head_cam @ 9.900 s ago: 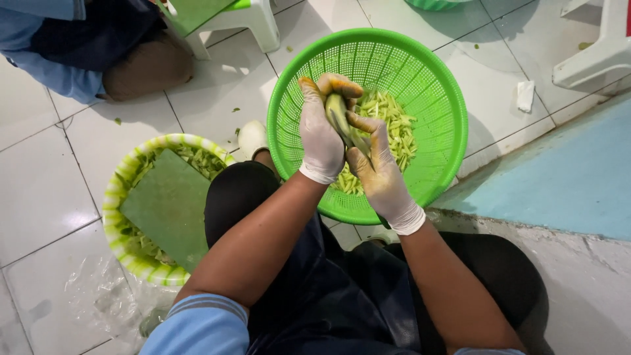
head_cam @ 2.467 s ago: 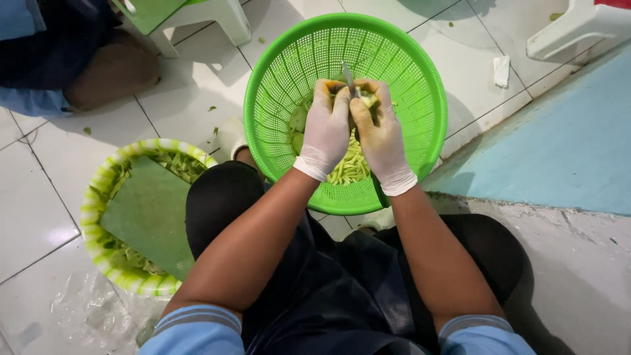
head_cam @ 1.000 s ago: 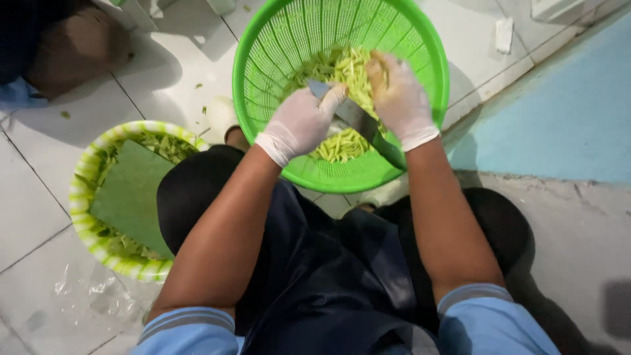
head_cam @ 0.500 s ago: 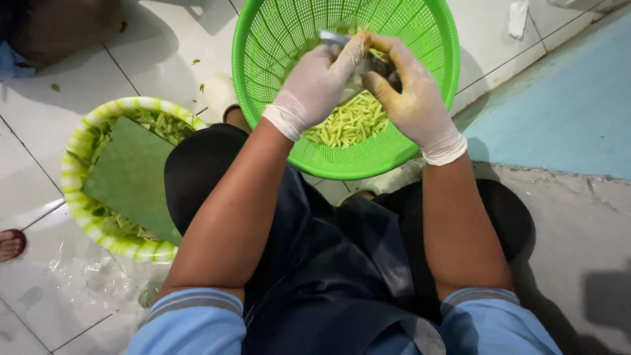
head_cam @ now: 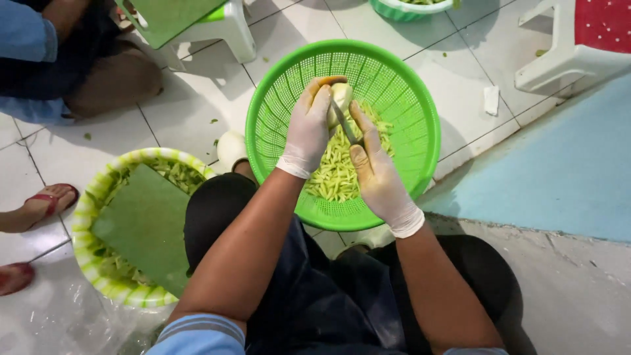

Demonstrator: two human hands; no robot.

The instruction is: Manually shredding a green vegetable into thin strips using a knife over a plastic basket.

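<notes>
Both of my hands wear white gloves and work over a green plastic colander (head_cam: 407, 85) on the floor. My left hand (head_cam: 307, 128) grips a pale, peeled fruit (head_cam: 340, 96) at its top. My right hand (head_cam: 376, 174) holds a knife (head_cam: 343, 123) whose blade lies against the fruit. Pale green-yellow shreds (head_cam: 335, 177) are piled in the colander beneath my hands.
A striped green-and-white basket (head_cam: 85, 217) with green peels and a green cutting board (head_cam: 148, 223) sits at my left. Another person's legs (head_cam: 98, 72) and sandalled feet (head_cam: 49, 200) are at the left. A small stool (head_cam: 217, 23), a white chair (head_cam: 565, 46) and a blue mat (head_cam: 559, 171) surround me.
My view has shifted, so the colander sits lower and more central. My hands stay over the colander with the fruit and knife, the blade now running down the fruit.
</notes>
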